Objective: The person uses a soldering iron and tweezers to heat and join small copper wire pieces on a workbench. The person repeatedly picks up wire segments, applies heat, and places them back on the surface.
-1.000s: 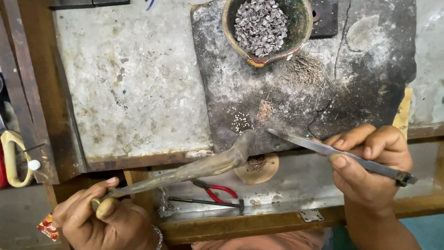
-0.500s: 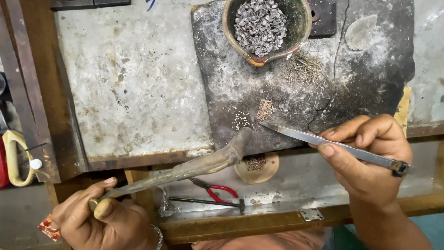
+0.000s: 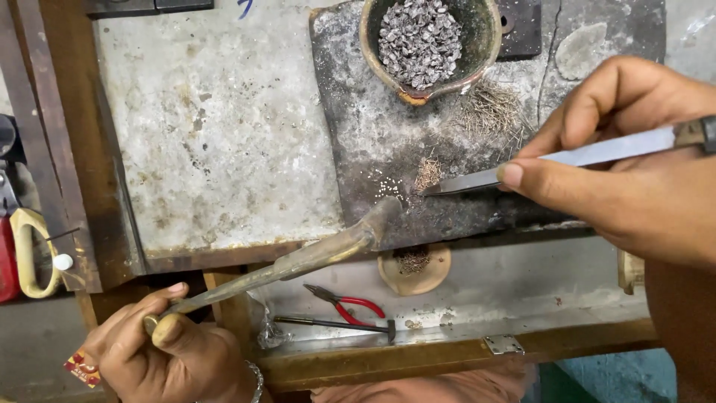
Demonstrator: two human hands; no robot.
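— What do you have in each hand right now?

— My left hand (image 3: 160, 351) is wrapped shut around the thin end of a long brass pipe (image 3: 298, 261), thumb on top. I hold it far back so its flared tip sits at the edge of the dark slab (image 3: 373, 142), aimed at the work.

— And the right?

— My right hand (image 3: 634, 164) pinches a pair of steel tweezers (image 3: 522, 168) between thumb and fingers, closed on the shaft. The points rest just beside a small tuft of fine wire bits (image 3: 426, 173) and some tiny pale beads (image 3: 388, 186) on the slab. I think the tips are together, but they're too small for me to be sure whether they grip anything.

— What else is close?

— A clay bowl (image 3: 477, 67) of small grey pieces stands at the slab's far edge, within easy reach. Below the bench lip, red-handled pliers (image 3: 350, 304) and a small hammer (image 3: 335, 323) lie in the tray.
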